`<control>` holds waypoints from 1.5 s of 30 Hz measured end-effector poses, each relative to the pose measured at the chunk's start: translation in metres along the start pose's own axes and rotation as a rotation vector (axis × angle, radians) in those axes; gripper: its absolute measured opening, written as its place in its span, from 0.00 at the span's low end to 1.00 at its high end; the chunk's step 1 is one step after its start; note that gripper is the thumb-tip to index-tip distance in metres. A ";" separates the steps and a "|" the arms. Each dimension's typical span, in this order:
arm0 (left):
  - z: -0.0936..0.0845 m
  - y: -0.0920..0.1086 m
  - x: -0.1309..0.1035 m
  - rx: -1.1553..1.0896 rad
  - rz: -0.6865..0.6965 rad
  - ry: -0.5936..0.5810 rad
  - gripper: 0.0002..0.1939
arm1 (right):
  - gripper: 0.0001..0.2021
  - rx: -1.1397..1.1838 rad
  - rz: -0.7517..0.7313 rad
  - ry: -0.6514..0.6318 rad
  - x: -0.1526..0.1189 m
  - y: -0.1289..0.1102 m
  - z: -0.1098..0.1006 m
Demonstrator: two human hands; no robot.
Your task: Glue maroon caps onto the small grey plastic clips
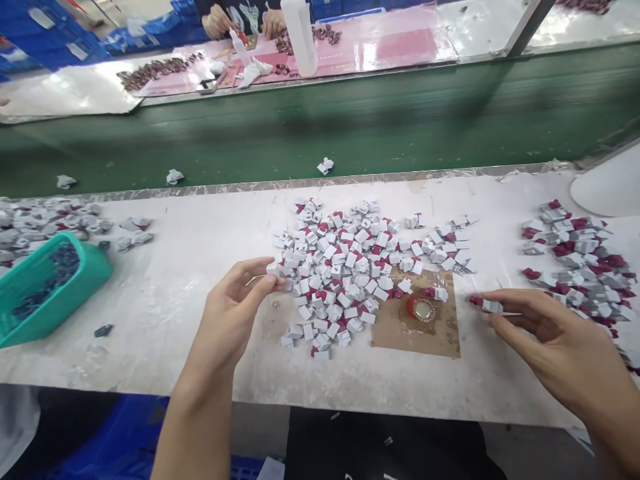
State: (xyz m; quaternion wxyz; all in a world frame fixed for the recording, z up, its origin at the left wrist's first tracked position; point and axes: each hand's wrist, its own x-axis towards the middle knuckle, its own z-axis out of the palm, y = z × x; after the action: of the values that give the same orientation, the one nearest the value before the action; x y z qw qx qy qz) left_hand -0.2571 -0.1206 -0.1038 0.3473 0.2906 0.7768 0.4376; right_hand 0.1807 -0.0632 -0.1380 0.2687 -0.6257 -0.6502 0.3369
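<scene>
My left hand (233, 303) pinches a small light-grey plastic piece (273, 269) at the left edge of a big pile of grey-and-maroon plastic pieces (345, 263). Between the thumb and fingers of my right hand (545, 333) is a grey-and-maroon plastic piece (493, 306), held just above the table. Between the hands lies a brown cardboard sheet (415, 343), bearing a red-rimmed bottle cap (421, 308) in a wet-looking patch. A few loose pieces rest by the cap. A second heap of grey-and-maroon pieces (565, 248) spreads beyond my right hand.
A green basket (95, 267) of dark pieces and a heap of grey pieces (30, 220) stand at left. Behind runs a green conveyor belt (240, 140) with scattered pieces. Across it, a co-worker's hands (217, 21) work near a white bottle (303, 40).
</scene>
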 end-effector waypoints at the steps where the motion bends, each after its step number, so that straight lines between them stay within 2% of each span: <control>1: 0.002 0.002 -0.003 -0.078 -0.030 -0.038 0.26 | 0.14 -0.005 -0.008 -0.018 0.000 0.002 0.001; 5: 0.010 0.008 -0.012 -0.342 -0.172 -0.133 0.21 | 0.14 -0.010 0.008 0.010 0.001 0.003 0.004; 7: 0.015 0.007 -0.014 -0.369 -0.198 -0.100 0.20 | 0.15 0.069 0.032 0.033 0.001 -0.003 0.007; 10: 0.024 0.002 -0.016 -0.339 -0.156 -0.040 0.16 | 0.18 0.227 0.062 0.020 0.004 -0.011 0.012; 14: 0.033 -0.003 -0.020 -0.305 -0.121 -0.065 0.10 | 0.19 0.322 0.090 0.046 0.006 -0.013 0.013; 19: 0.038 0.001 -0.030 -0.267 -0.056 -0.027 0.13 | 0.12 0.333 0.071 0.105 0.000 -0.021 0.010; 22: 0.040 0.004 -0.040 -0.253 -0.029 -0.029 0.12 | 0.07 0.322 -0.025 0.085 -0.009 -0.035 0.014; 27: 0.049 0.004 -0.051 -0.237 -0.040 -0.092 0.13 | 0.09 0.322 -0.187 -0.010 -0.017 -0.058 0.028; 34: 0.066 0.005 -0.057 -0.186 -0.013 -0.208 0.16 | 0.14 0.240 -0.300 -0.055 -0.013 -0.064 0.037; 41: 0.083 0.003 -0.061 -0.145 0.044 -0.357 0.15 | 0.13 0.256 -0.298 -0.053 -0.013 -0.065 0.037; 45: 0.099 0.013 -0.064 -0.167 0.093 -0.430 0.14 | 0.14 0.414 -0.183 -0.053 -0.013 -0.064 0.036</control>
State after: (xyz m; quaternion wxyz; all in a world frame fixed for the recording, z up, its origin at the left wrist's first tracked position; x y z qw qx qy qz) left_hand -0.1390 -0.1164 -0.1115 0.5071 0.3830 0.6316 0.4441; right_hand 0.1134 -0.0791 -0.1104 0.4036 -0.4867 -0.6281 0.4536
